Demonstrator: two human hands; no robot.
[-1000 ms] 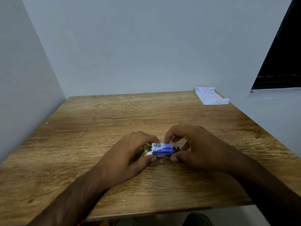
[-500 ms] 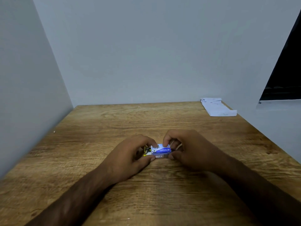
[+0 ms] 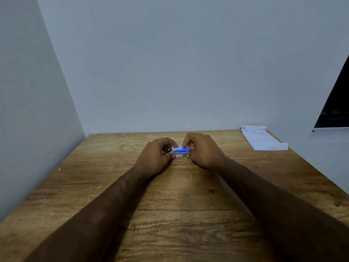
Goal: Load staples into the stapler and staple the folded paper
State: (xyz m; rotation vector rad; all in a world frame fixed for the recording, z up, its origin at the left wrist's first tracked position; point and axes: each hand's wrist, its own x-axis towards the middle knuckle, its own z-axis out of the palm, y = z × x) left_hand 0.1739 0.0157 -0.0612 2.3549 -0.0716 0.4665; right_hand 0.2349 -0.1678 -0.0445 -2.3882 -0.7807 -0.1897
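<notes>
Folded paper (image 3: 262, 139) on wooden table (image 3: 179, 214)

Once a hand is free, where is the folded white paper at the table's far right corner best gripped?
Pinch the near short end of the folded white paper, coming from the front with the right hand. It lies flat, lengthwise toward the wall; that end is nearest.

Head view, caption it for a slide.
Left hand and right hand pinch a small blue box; folded paper lies at the table's far right.
</notes>
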